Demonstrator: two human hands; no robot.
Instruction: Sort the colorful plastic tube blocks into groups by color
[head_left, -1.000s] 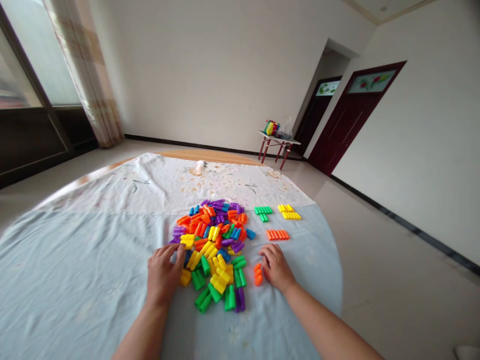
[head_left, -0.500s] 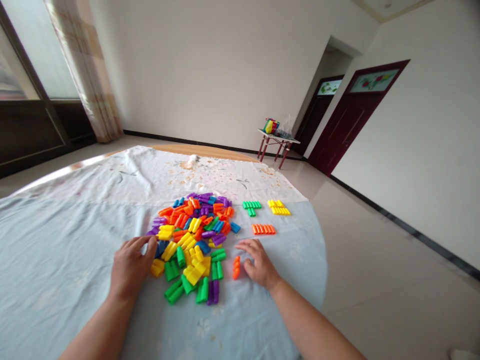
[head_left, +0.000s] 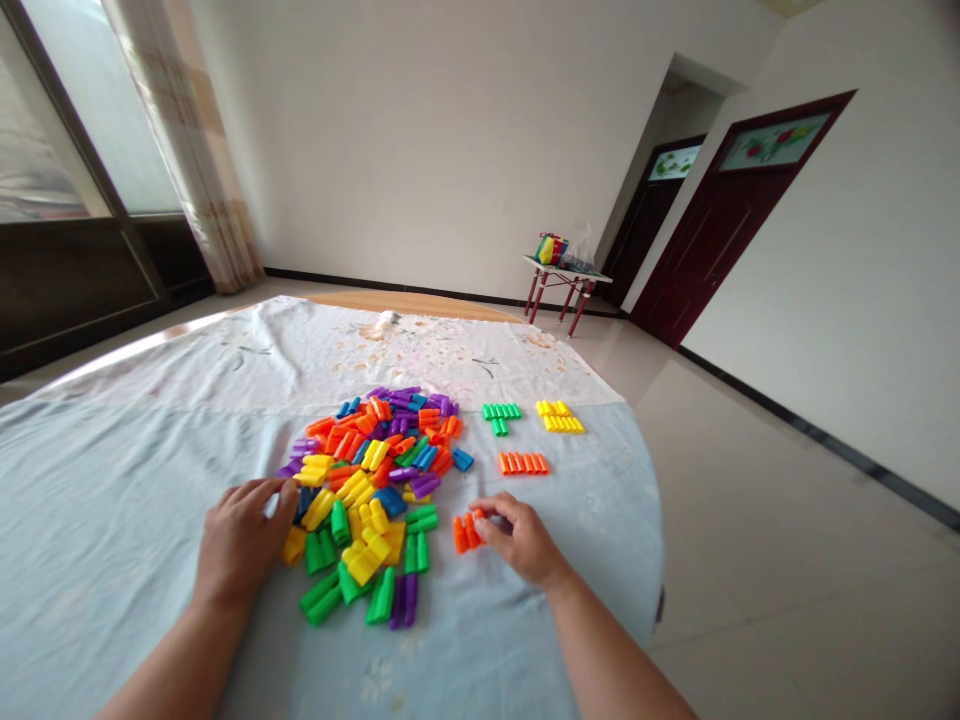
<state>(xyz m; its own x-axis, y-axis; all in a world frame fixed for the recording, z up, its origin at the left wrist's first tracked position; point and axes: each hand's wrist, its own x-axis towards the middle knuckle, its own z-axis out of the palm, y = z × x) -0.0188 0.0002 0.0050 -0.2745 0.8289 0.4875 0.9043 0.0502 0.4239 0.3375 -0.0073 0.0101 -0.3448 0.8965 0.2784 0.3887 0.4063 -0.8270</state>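
My right hand [head_left: 521, 540] has its thumb and fingertips closed on the right end of an orange tube-shaped building block [head_left: 461, 534], which lies on the cloth just right of the pile. My left hand [head_left: 244, 540] rests at the pile's left edge with fingers loosely apart. Close to its fingertips are a yellow block [head_left: 295, 546] and a dark blue block [head_left: 305, 500], partly covered. The mixed pile holds orange, purple, blue, yellow and green blocks, with a green block [head_left: 322, 598] at its near side.
Beyond my right hand lie separate rows of orange blocks [head_left: 524, 463], green blocks [head_left: 501, 411] and yellow blocks [head_left: 560, 417]. A flowered cloth [head_left: 465, 660] covers the round table. Against the far wall, a small table [head_left: 566, 270] carries a colourful bag and a plastic bag.
My right hand has closed on the orange block, which now shows its ridged side turned toward me. My left hand stays beside the pile. The view has shifted slightly.
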